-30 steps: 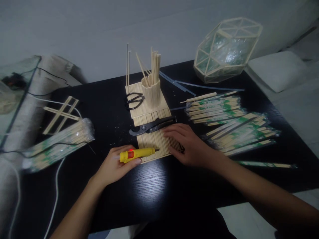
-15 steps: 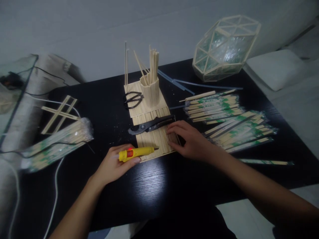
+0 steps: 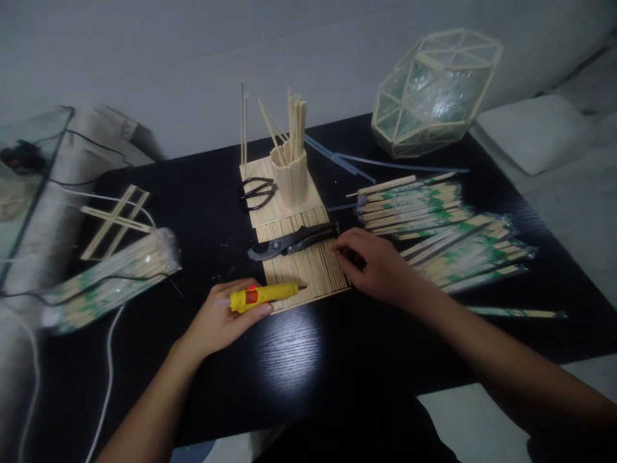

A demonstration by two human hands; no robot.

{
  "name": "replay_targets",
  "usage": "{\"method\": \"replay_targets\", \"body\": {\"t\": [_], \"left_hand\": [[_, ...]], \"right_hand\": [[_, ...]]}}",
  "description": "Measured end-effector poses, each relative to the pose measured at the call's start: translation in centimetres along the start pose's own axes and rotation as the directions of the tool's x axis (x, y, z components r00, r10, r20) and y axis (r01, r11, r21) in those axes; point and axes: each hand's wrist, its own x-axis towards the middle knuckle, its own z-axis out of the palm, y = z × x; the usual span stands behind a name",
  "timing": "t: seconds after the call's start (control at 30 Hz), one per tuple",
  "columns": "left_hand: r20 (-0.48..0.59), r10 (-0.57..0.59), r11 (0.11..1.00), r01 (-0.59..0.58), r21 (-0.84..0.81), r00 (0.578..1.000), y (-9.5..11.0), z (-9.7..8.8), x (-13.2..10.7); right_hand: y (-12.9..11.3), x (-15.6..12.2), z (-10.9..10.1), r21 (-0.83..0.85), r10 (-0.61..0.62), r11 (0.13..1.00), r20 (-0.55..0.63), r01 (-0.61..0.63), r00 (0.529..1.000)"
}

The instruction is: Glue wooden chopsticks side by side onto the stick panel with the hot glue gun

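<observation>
My left hand (image 3: 219, 319) is closed around a yellow glue gun (image 3: 263, 295) whose tip points right at the near edge of a flat mat of bamboo sticks (image 3: 308, 267). My right hand (image 3: 378, 263) rests at the mat's right edge, fingers curled and touching the sticks, with its fingertips close to the handles of black cutters (image 3: 292, 241) that lie across the mat. Whether the fingers pinch anything is hidden.
A stick-built cup (image 3: 290, 175) full of sticks and black scissors (image 3: 258, 191) sit on a wooden board behind the mat. Wrapped chopstick packs (image 3: 443, 238) lie to the right, a bag of sticks (image 3: 110, 276) and a stick cross (image 3: 116, 220) to the left. A faceted stick lantern (image 3: 434, 90) stands at the back right.
My right hand has slid from the mat's near right corner up along its right edge toward the cutter handles. The left hand with the glue gun has stayed put.
</observation>
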Motion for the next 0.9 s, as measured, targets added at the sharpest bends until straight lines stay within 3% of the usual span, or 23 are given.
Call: {"method": "replay_targets", "body": {"t": [0.43, 0.63, 0.8, 0.9], "left_hand": [[0.018, -0.031, 0.999, 0.031, -0.019, 0.999, -0.03, 0.04, -0.02], [0.003, -0.057, 0.997, 0.057, -0.053, 0.998, 0.15, 0.09, 0.21], [-0.094, -0.196, 0.963, 0.174, -0.203, 0.976, 0.38, 0.14, 0.12], [-0.216, -0.356, 0.896, 0.267, -0.354, 0.909, 0.34, 0.15, 0.0]], "right_hand": [[0.15, -0.26, 0.49, -0.033, -0.028, 0.999, 0.056, 0.029, 0.998], [0.32, -0.36, 0.74, -0.142, -0.062, 0.988, -0.022, 0.058, 0.998], [0.63, -0.28, 0.79, -0.208, -0.049, 0.978, -0.121, 0.023, 0.991], [0.93, -0.3, 0.98, -0.217, -0.018, 0.976, -0.175, -0.021, 0.984]]}}
